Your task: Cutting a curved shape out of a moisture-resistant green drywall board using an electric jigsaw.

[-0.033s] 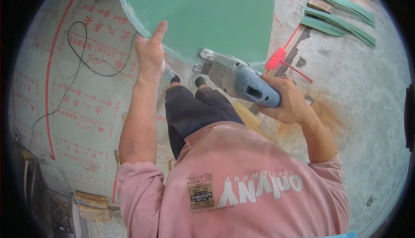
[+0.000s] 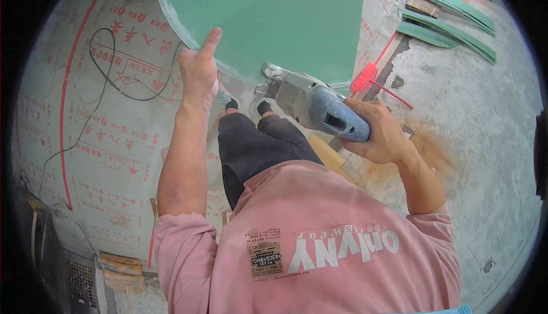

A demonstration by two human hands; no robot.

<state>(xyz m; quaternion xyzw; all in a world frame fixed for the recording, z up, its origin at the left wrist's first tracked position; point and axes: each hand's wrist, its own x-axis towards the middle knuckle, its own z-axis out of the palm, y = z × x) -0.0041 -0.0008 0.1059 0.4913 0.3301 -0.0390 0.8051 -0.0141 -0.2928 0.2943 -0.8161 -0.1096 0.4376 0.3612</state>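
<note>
A large green board [image 2: 268, 23] with a curved, dust-whitened edge fills the top middle of the head view. My left hand [image 2: 198, 66] is closed on its near left edge, thumb lying on the upper face; the other fingers are mostly hidden beneath. In my right hand [image 2: 379, 131] is a dusty grey-blue jigsaw [image 2: 319, 106], gripped round its rear body. Its metal front end [image 2: 272, 80] sits at the board's near edge, right of my left hand. The blade cannot be made out.
Printed floor sheeting [image 2: 120, 137] with a looping dark cable [image 2: 105, 83] covers the left side. A red brush-like tool [image 2: 365, 77] lies right of the board. Curved green strips [image 2: 451, 31] rest on the concrete [image 2: 485, 143] at upper right. My feet stand just below the board's edge.
</note>
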